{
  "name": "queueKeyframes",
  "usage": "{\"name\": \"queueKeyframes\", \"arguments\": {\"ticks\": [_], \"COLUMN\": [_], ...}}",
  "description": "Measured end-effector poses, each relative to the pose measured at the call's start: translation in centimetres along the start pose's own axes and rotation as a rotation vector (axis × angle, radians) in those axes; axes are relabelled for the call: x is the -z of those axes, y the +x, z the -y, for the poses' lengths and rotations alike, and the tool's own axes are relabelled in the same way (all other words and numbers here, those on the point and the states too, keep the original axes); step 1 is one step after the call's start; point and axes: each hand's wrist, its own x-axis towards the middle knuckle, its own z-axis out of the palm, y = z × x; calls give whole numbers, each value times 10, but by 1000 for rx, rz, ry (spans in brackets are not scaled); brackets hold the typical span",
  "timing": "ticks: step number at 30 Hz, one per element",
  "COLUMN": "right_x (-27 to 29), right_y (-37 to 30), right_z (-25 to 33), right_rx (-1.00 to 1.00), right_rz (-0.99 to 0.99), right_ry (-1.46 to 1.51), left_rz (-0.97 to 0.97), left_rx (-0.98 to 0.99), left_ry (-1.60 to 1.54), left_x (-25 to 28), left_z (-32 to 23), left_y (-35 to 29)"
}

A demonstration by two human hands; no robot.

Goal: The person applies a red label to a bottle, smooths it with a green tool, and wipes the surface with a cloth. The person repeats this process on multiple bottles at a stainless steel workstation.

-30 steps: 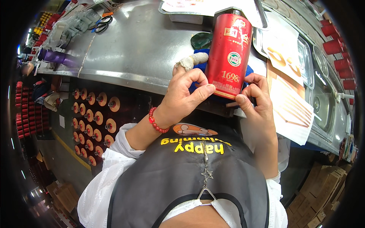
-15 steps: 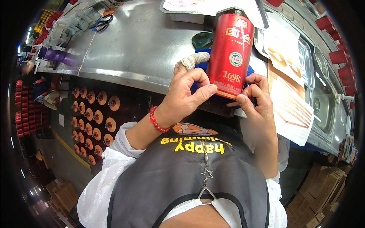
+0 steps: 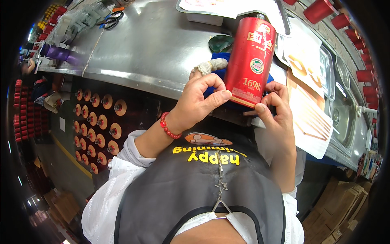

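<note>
A red bottle with gold print and a round green-and-white sticker leans on a blue cloth at the table's front edge, its neck pointing away from me. My left hand pinches the lower left of its base, thumb at the bottom rim. A knitted white sleeve covers one finger of that hand, which sticks out along the bottle's side. At the lower right corner my right hand grips the base between thumb and curled fingers. The bottle's underside is hidden.
Behind the bottle lie a dark green object and a tray with white sheets. Paper with brown strips lies right, beside a sink. Scissors rest far left. Several bottles stand below the table; red cups line a conveyor.
The bottle sits slightly lower and further right in the picture, as does the table around it. Both hands keep their hold. A red cup on the conveyor has shifted.
</note>
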Motion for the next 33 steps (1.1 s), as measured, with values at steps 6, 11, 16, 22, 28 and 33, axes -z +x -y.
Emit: {"name": "queueKeyframes", "arguments": {"ticks": [6,11,16,22,28,33], "right_x": [-1,0,6,9,8,5], "right_y": [0,1,0,0,0,0], "right_z": [2,0,-1,-3,-3,0], "right_rx": [1,-1,41,66,73,39], "right_rz": [1,8,-2,-8,-6,-8], "right_ry": [-27,-47,-249,-323,-342,-259], "left_rz": [25,7,1,7,-16,-338], "left_rx": [107,89,39,24,-11,-275], "left_ry": [-207,-229,-194,-192,-81,325], "left_x": [1,0,2,3,4,4], "left_z": [2,8,15,22,26,24], "left_y": [-2,-3,-3,-3,-5,-28]}}
